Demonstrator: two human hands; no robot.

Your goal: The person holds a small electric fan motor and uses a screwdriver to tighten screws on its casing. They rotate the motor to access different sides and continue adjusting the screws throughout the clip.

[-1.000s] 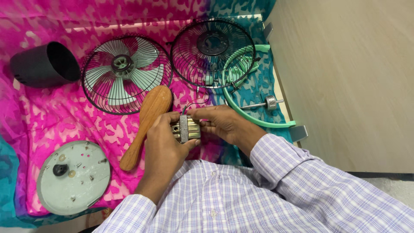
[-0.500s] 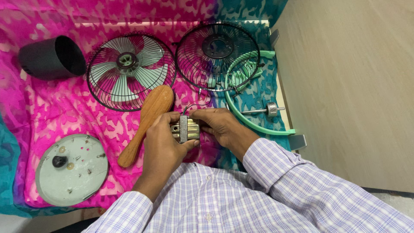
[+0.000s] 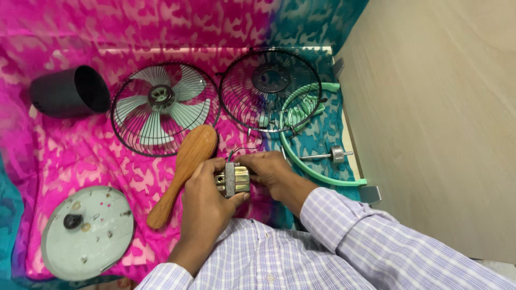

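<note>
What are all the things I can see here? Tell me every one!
motor: one, silver, held in both hands at the middle
brush: one, wooden, beside the left hand
bladed grille: one, black wire with pale blades, upper middle
empty grille: one, black wire, right of the bladed one
ring: one, mint green, right side
shaft: one, metal, inside the ring
cup: one, dark, on its side, upper left
disc: one, pale grey, lower left
cloth: one, pink and teal, under everything
left hand: grips motor
right hand: grips motor
</note>
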